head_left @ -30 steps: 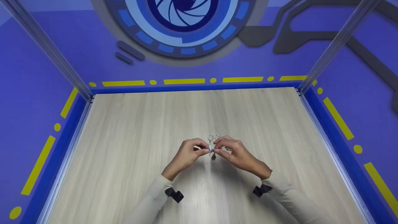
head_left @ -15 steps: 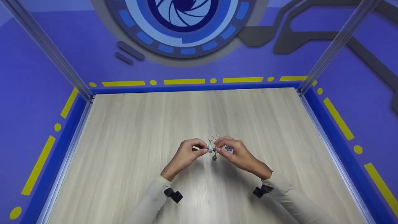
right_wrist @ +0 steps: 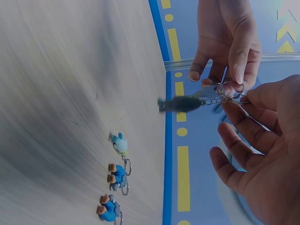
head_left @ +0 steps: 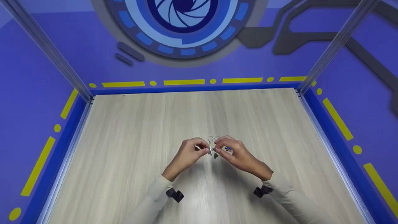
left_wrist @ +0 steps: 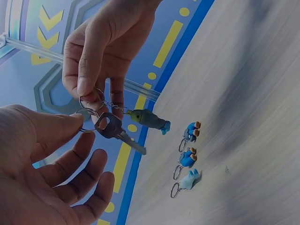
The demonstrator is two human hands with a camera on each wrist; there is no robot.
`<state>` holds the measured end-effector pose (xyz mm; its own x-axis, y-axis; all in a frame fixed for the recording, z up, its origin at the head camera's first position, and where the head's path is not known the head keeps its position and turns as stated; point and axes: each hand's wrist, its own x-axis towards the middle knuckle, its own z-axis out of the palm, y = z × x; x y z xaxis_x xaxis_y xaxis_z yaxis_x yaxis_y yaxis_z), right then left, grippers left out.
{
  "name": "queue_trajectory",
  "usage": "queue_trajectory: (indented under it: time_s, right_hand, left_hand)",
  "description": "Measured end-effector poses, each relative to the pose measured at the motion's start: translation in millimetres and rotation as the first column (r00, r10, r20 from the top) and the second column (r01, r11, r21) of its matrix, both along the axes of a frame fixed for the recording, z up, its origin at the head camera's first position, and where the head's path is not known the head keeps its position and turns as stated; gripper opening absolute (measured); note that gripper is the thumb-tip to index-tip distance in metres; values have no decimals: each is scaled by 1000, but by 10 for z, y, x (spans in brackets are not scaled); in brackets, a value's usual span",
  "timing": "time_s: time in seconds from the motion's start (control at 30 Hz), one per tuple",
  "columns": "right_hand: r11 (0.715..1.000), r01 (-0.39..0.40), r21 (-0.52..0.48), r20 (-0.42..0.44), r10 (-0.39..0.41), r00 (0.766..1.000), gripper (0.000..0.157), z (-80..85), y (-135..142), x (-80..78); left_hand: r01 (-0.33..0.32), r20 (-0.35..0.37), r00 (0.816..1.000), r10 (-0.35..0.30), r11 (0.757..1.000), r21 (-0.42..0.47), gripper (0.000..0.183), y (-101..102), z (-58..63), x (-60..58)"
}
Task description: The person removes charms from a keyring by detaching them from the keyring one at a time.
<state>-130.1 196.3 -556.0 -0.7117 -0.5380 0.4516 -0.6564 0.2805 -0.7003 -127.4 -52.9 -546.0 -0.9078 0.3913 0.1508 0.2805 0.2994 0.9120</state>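
My left hand [head_left: 188, 155] and right hand [head_left: 238, 154] meet above the table, fingertips close together. Between the left thumb and index finger is a metal key ring [left_wrist: 87, 111], from which a key [left_wrist: 112, 127] hangs. The right thumb and fingers pinch the ring of a keychain; on its short chain [left_wrist: 115, 107] dangles a small figure [left_wrist: 147, 119] with a greenish head, dark body and blue end. Both rings overlap at the fingertips; whether they are linked, I cannot tell. In the right wrist view the figure [right_wrist: 183, 104] is blurred and the key is partly hidden.
On the table [head_left: 140, 130] below lie a light-blue figure keychain [left_wrist: 189, 180] and two blue figure keychains with brown feet, one in the middle [left_wrist: 187, 158] and one at the end [left_wrist: 192, 132]. Patterned blue walls [head_left: 199, 71] enclose the back and sides.
Both hands stay nearly in place, gripping the rings. The dangling figure has swung slightly to the right and up, and the key has turned between the fingers.
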Motion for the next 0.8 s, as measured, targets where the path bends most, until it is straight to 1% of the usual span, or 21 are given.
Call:
queue_trajectory:
  time_s: [0.13, 0.27, 0.33, 0.5, 0.6, 0.7, 0.8]
  right_hand:
    - [1000, 2, 24, -25, -1, 1000, 10, 0, -9, 2]
    - [1000, -2, 31, -26, 3, 1000, 10, 10, -19, 7]
    - [1000, -6, 30, -28, 7, 1000, 10, 12, -24, 5]
    - [999, -15, 34, -47, 17, 999, 11, 10, -31, -8]
    - [999, -14, 31, -54, 15, 998, 11, 5, -29, -13]
    - [999, -10, 33, -45, 11, 999, 10, -2, -22, -14]
    - [999, -7, 41, -26, 8, 1000, 8, -6, -14, -9]
  left_hand:
    - [5, 7, 1000, -5, 1000, -17, 2, 8, 4, 0]
    - [15, 5, 1000, -15, 1000, -25, 6, 20, 8, 1]
    - [14, 0, 1000, -14, 1000, -24, 4, 25, 5, -1]
    - [0, 2, 1000, 0, 1000, -22, 11, 24, 7, 3]
    - [-6, 18, 1000, 6, 1000, -4, 13, 15, -3, 2]
    - [-4, 34, 999, 3, 1000, 15, 11, -1, -22, -4]
    - [2, 37, 999, -3, 1000, 20, 4, -23, -32, 0]
